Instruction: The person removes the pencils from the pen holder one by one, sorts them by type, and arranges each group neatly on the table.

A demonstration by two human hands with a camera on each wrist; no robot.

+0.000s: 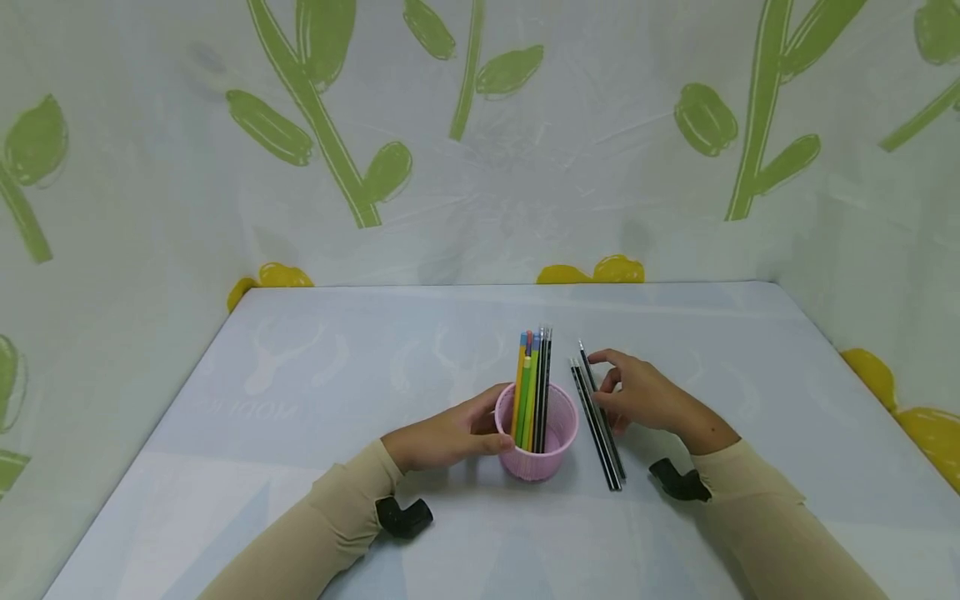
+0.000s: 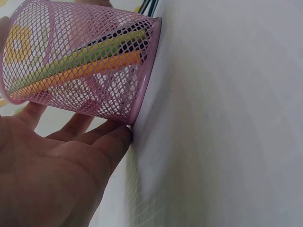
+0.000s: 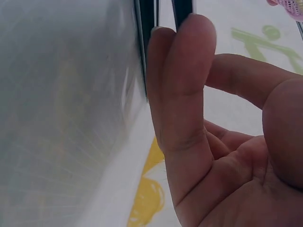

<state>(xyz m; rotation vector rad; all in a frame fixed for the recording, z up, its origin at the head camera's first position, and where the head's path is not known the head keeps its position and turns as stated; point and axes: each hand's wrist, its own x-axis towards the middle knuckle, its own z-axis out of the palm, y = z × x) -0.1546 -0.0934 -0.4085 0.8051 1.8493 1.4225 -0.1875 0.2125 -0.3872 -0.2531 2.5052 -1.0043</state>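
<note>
A pink mesh pencil cup (image 1: 531,467) stands on the table, holding several coloured and black pencils (image 1: 531,392) upright at a slight lean. My left hand (image 1: 450,433) grips the cup from the left, thumb at the near side of the rim and fingers around the far side. Right of the cup, black pencils (image 1: 596,425) with pale stripes lie side by side. My right hand (image 1: 637,392) pinches the rightmost black pencil (image 1: 587,367), the index finger near its upper end. In the right wrist view, the fingertips (image 3: 194,33) meet a dark pencil (image 3: 182,12).
The white table (image 1: 360,333) has faint printed shapes and reaches back to a pale wall covering (image 1: 600,183) with green leaf and yellow prints. Black curved pieces (image 1: 405,518) sit at both sleeve cuffs.
</note>
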